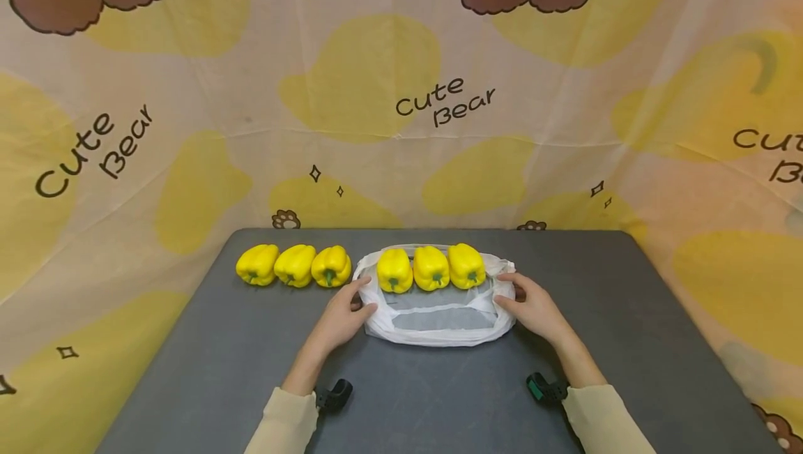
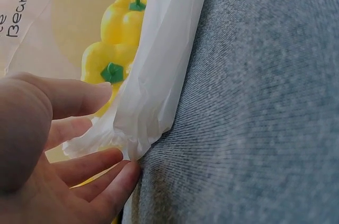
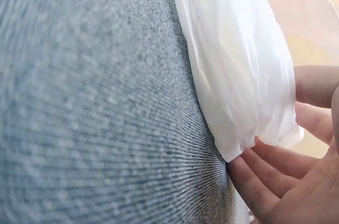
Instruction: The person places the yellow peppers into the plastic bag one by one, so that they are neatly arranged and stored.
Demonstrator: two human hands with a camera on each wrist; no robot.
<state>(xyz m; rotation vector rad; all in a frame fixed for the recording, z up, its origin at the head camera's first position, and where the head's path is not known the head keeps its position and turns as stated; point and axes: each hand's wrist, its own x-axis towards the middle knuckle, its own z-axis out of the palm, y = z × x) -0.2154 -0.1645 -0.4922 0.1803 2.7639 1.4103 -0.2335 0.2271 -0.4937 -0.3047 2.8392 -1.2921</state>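
Observation:
A white plastic bag point(image 1: 439, 337) lies spread on the table, its rim bunched into an oval ring. Within that ring, along the far side, three yellow bell peppers point(image 1: 431, 266) sit in a row with green stems toward me. My left hand point(image 1: 339, 316) is at the bag's left end, fingertips touching the bunched plastic, thumb and fingers apart. At the opposite end my right hand point(image 1: 538, 311) touches the rim with its thumb and fingertips, also spread. In the right wrist view the plastic hides the peppers.
Three more yellow bell peppers point(image 1: 295, 263) form a row left of the bag, close to its left end. The grey table point(image 1: 433, 398) ends at a patterned cloth backdrop point(image 1: 351, 91). Each wrist wears a black band point(image 1: 335, 395).

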